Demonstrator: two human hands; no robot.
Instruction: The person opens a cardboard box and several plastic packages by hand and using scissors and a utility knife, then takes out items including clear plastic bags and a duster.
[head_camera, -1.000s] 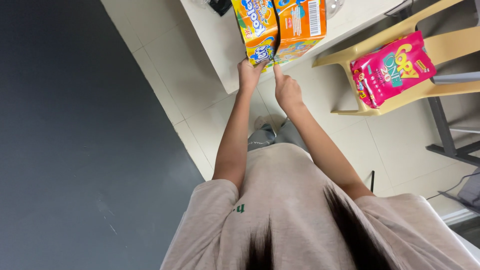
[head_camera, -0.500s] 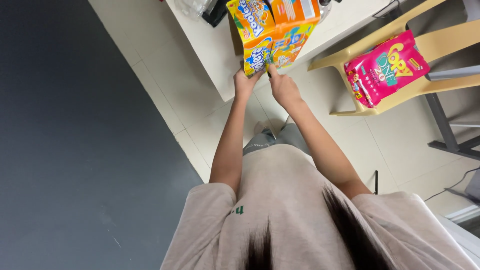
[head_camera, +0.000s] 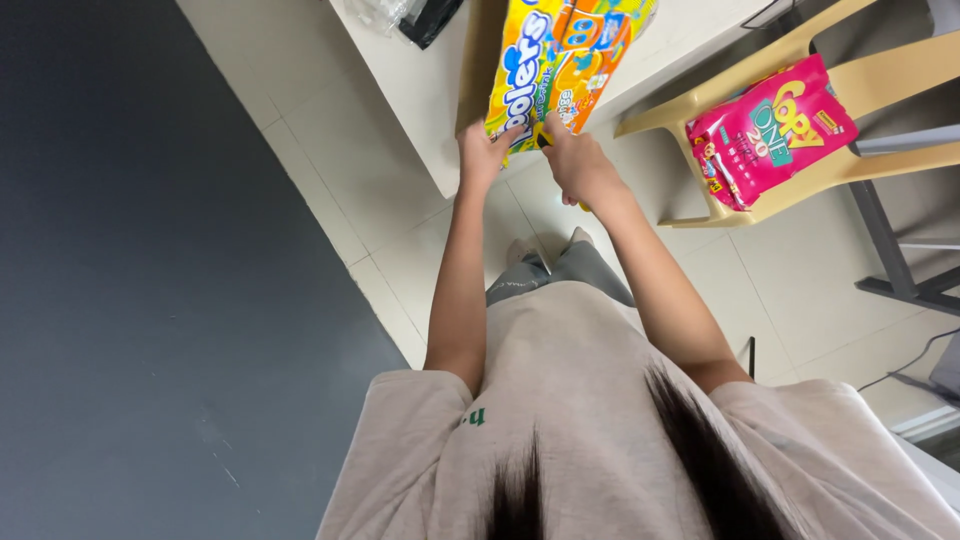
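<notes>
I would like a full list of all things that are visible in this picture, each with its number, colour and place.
snack pack: 1, yellow and orange, standing at the near table edge, held at its bottom by both hands
table: 1, white, top centre
dark item: 1, black, on the table at the top edge, beside a clear plastic wrap
chair: 1, beige plastic, upper right
pink pack: 1, pink with yellow, lying on the chair seat
floor tiles: pale, under the table
dark floor area: grey-black, left side
left hand: 1, grip on the pack's lower left corner
right hand: 1, grip on the pack's lower edge
</notes>
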